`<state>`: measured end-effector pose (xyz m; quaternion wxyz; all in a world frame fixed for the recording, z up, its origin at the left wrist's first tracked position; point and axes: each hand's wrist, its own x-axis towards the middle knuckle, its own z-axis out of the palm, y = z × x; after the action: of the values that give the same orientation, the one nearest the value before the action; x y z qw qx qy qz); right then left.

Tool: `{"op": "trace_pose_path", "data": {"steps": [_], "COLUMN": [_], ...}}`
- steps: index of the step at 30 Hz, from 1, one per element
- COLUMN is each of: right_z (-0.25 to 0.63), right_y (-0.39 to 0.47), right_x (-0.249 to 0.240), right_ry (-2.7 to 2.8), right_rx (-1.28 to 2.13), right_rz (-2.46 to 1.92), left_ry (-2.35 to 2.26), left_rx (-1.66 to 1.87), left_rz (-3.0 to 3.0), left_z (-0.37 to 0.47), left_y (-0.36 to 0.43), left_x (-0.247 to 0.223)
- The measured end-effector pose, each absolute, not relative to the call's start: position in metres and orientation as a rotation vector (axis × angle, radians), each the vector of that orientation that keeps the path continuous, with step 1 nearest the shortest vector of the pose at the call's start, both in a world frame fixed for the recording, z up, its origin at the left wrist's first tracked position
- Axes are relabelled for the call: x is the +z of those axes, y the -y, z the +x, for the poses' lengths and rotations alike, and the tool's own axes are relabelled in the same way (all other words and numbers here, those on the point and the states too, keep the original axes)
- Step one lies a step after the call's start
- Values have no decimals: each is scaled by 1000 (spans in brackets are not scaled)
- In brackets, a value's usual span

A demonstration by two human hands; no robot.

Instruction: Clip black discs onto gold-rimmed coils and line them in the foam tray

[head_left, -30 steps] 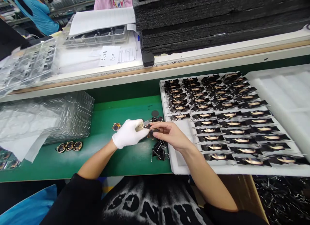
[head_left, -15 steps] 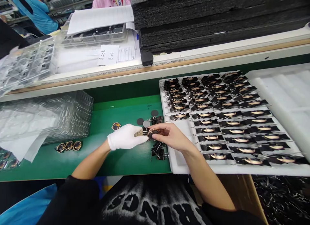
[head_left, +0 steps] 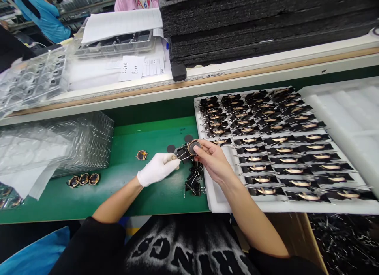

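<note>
My left hand [head_left: 160,167], in a white glove, pinches the wire handles of a black binder clip [head_left: 182,153]. The clip's jaws are at the edge of a round gold-rimmed watch case [head_left: 189,144] with a dark grey disc [head_left: 194,148] on its face. My right hand [head_left: 212,158], bare, is closed on this case, thumb pressed against the disc. Loose black binder clips [head_left: 194,184] lie just below on the green table. Behind them are dark round discs [head_left: 171,148]. A single watch case [head_left: 141,155] sits to the left of my glove.
On the right stands a white foam tray [head_left: 220,196] with rows of clipped watch cases [head_left: 286,150]. Stacked clear plastic trays [head_left: 97,136] and a few more cases [head_left: 84,178] are at left. A shelf edge [head_left: 124,91] crosses behind, carrying black foam sheets [head_left: 251,34].
Both hands have moved slightly, with the watch case raised up and to the right. The binder clip now shows clearly between the hands, against the case's edge.
</note>
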<state>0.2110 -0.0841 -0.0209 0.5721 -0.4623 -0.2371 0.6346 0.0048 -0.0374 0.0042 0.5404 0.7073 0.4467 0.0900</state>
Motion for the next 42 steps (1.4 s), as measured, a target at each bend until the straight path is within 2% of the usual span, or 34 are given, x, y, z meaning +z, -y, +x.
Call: {"op": "trace_pose_path", "data": {"steps": [10,14,19,24,27,34,42], "right_z": [206,210,216,216,217,211,203], "right_y": [85,84,82,82,85,93,90], "right_x": [-26,-22,-16,-13,-13,-21,-27], "right_ry": [663,498,274,219,340,1033,898], "right_rx": [1424,1458,1501,1501,1588,1653,1443], "right_rz": [-1134,-1044,-918,-936,-965,-972,-956], "left_ry": [-1075,-930,-941,-1029,-1103,-1139,-777], "left_rx": [177,-1,-400,-575,-508,3,183], "left_rz": [1713,2023,2608,2697,2672,2096,1631], "left_z": [6,4,13,8,-4,-11,5], "left_y": [37,39,74,89,72,36,12], "left_x": [4,4,-17,-36,-27,15,26]}}
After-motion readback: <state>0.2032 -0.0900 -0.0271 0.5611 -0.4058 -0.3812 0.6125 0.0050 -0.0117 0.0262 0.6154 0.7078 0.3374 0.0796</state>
